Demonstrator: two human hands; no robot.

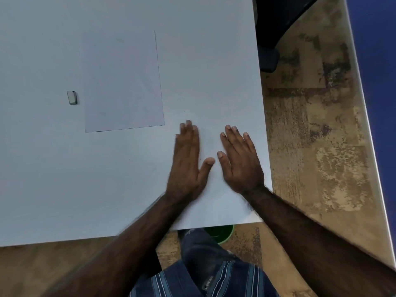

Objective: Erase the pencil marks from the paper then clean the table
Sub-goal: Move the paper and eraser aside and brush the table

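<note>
Paper (123,82) flat on table (42,179), eraser (72,97) just left of it; left hand (186,166) and right hand (241,161) near paper's lower right corner, palms down, fingers straight and together.

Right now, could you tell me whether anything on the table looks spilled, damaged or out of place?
Nothing stands out. The paper lies flat, slightly askew to the table edge, with the eraser beside it. Both the left hand and the right hand rest flat near the corner.
</note>
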